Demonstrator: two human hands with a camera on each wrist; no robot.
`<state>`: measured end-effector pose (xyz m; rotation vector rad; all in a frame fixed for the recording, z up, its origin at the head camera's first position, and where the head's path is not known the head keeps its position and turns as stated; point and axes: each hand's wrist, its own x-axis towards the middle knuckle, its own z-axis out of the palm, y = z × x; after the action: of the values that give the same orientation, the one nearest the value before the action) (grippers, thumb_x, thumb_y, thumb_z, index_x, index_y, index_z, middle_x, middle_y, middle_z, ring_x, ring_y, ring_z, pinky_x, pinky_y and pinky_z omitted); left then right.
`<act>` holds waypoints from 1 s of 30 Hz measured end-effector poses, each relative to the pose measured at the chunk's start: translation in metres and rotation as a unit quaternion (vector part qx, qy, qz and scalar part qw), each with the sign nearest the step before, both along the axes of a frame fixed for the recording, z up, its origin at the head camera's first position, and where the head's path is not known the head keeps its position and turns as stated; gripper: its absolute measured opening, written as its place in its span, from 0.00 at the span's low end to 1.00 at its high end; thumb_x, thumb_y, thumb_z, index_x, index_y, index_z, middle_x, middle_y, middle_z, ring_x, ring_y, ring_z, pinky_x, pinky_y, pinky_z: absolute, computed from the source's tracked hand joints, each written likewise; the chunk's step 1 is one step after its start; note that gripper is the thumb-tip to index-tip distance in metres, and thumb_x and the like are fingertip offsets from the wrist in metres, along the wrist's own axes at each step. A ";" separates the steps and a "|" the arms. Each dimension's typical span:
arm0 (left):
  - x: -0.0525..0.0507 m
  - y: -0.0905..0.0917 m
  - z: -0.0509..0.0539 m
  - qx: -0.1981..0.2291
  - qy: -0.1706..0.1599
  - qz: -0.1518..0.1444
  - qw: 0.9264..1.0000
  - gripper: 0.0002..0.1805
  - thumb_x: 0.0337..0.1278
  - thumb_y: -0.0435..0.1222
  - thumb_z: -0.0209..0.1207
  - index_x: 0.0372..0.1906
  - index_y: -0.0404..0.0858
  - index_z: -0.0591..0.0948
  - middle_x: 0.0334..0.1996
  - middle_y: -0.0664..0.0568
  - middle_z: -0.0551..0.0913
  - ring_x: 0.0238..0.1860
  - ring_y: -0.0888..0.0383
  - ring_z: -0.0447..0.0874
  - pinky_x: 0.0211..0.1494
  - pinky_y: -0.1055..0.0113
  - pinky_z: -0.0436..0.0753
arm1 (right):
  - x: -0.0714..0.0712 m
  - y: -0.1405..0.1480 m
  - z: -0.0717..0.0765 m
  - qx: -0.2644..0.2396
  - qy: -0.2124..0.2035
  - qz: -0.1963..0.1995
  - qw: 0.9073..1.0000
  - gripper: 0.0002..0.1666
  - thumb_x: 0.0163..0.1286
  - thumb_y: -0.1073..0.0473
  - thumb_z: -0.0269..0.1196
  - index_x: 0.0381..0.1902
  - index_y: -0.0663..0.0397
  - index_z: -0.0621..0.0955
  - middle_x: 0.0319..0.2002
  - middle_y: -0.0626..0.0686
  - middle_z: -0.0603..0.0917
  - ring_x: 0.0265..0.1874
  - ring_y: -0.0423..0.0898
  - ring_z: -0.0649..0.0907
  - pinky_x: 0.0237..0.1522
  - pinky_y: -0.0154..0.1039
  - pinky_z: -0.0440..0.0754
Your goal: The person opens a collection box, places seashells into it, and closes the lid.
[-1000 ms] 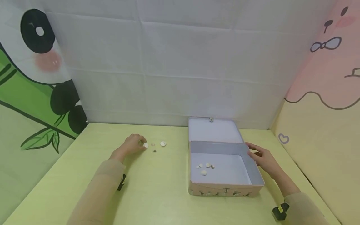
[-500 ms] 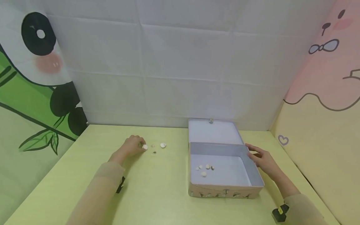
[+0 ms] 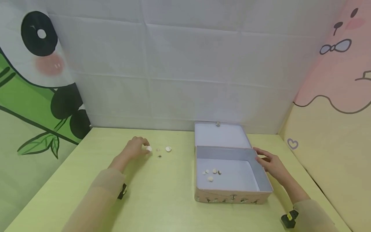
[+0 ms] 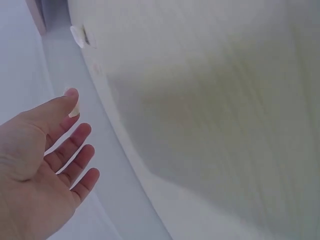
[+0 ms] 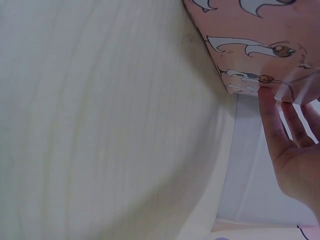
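Observation:
My left hand point(image 3: 134, 149) pinches a small white seashell point(image 3: 149, 148) between thumb and index finger, just above the table's left half. In the left wrist view the shell point(image 4: 74, 109) shows at the thumb tip, the other fingers loosely bent. Right of that hand lie another white shell point(image 3: 168, 149), a tiny pale piece point(image 3: 157, 149) and a small dark piece point(image 3: 159, 156). My right hand point(image 3: 273, 166) touches the right side of a pink patterned case point(image 3: 220, 196), fingers fairly straight against its outer wall point(image 5: 275, 65). Several small shells point(image 3: 210, 178) lie inside on the left.
The case's lid point(image 3: 220, 135) is raised and leans back toward the white cloth backdrop point(image 3: 185, 64). Printed cartoon panels flank the pale yellow table point(image 3: 162, 199) on both sides. A black wrist camera point(image 3: 289, 219) sits under the right sleeve.
The left hand, pinching the white shell, has shifted slightly left and the shell is a little higher off the table. The right hand and the case stay put.

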<state>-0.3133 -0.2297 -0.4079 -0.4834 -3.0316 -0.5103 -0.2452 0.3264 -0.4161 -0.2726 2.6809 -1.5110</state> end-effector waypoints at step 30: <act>0.061 0.063 0.052 0.054 0.122 -0.014 0.991 0.15 0.50 0.41 0.67 0.42 0.37 0.81 0.40 0.48 0.82 0.47 0.47 0.73 0.49 0.49 0.73 | 0.000 0.001 -0.003 -0.006 0.000 0.006 1.000 0.34 0.72 0.49 0.54 0.70 0.57 0.63 0.66 0.67 0.64 0.45 0.37 0.78 0.37 0.35 0.82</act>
<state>-0.2525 -0.1672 -0.3563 -0.5396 -2.7514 -0.5672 -0.2453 0.3272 -0.4187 -0.2888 2.6666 -1.5258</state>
